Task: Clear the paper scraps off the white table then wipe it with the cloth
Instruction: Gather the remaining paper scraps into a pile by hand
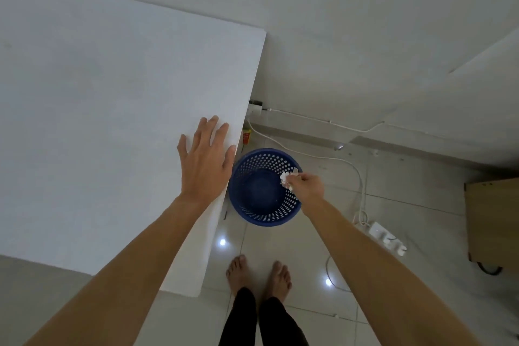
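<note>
no text, label, brand, number or sign can be read anywhere here.

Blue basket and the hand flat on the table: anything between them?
Head view: only the white table edge separates the left hand from the blue basket.

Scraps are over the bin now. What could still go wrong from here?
1. The right hand pinches the paper scraps above the near rim of the blue basket, not its middle; light pieces could drift onto the floor.
2. The basket wall is perforated, so small bits may slip through.
3. The left hand rests flat on the white table at its edge; no cloth is in view for wiping.
</note>
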{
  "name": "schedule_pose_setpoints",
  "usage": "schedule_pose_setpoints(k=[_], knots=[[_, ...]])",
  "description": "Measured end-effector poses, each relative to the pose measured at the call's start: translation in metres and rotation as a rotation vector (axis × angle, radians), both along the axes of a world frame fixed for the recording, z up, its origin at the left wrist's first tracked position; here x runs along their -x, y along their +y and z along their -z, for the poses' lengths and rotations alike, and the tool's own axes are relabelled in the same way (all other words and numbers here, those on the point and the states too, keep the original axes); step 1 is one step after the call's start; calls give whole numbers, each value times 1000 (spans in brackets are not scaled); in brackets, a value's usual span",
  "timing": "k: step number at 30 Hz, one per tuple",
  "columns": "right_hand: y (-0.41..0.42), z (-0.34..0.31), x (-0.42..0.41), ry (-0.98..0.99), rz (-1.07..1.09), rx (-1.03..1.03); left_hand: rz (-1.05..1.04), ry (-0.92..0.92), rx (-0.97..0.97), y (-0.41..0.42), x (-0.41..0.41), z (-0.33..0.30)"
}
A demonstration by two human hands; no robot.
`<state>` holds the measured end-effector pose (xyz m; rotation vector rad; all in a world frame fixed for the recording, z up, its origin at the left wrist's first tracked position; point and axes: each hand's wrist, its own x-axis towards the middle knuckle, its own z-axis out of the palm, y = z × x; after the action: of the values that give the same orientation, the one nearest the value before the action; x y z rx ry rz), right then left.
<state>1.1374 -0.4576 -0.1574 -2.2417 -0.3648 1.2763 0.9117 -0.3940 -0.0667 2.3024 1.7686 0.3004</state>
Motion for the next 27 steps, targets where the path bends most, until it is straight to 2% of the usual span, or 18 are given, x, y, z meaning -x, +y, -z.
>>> schedule_pose_setpoints(k=[6,9,20,23,27], knots=[[19,62,2,-49,-59,87,-9,63,-52,6,0,25],[26,79,5,33,-63,92,-22,80,-63,9,-3,25],[37,90,11,169,73,69,-35,80,-52,9,-4,22],[38,92,10,120,40,72,-37,75,-53,9,-4,21],[33,92,10,-103,-132,14,-35,68,-54,9,-4,21]])
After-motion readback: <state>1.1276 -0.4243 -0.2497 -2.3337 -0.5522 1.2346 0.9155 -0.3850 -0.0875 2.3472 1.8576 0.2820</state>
